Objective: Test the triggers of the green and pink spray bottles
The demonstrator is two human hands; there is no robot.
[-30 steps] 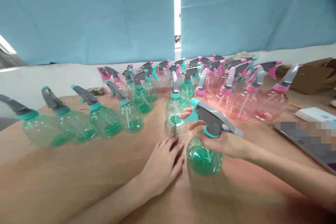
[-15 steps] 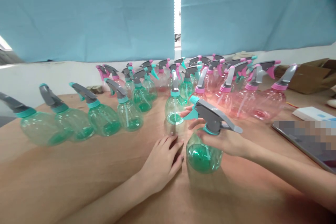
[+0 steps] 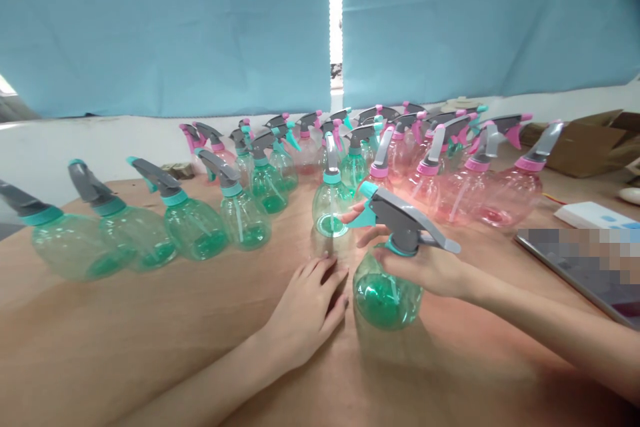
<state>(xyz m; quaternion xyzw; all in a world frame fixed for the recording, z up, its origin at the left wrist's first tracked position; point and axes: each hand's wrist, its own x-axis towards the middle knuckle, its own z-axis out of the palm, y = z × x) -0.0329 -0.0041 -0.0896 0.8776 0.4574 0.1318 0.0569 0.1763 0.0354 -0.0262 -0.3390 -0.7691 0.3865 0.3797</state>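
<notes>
My right hand (image 3: 425,265) grips the neck of a green spray bottle (image 3: 385,293) that stands on the wooden table (image 3: 150,333); its fingers wrap around below the grey trigger head (image 3: 407,221) with the teal nozzle. My left hand (image 3: 307,310) lies flat on the table just left of that bottle, fingers stretched out, holding nothing. Another green bottle (image 3: 330,203) stands just behind the hands.
A row of green spray bottles (image 3: 190,227) runs along the left. Several pink bottles (image 3: 480,193) and more green ones crowd the back. A tablet (image 3: 585,260) and a white box (image 3: 595,215) lie at the right, with cardboard (image 3: 590,143) behind. A blue curtain hangs at the rear.
The held bottle and my right hand have shifted very slightly left and up in the view. My left hand stays flat on the table.
</notes>
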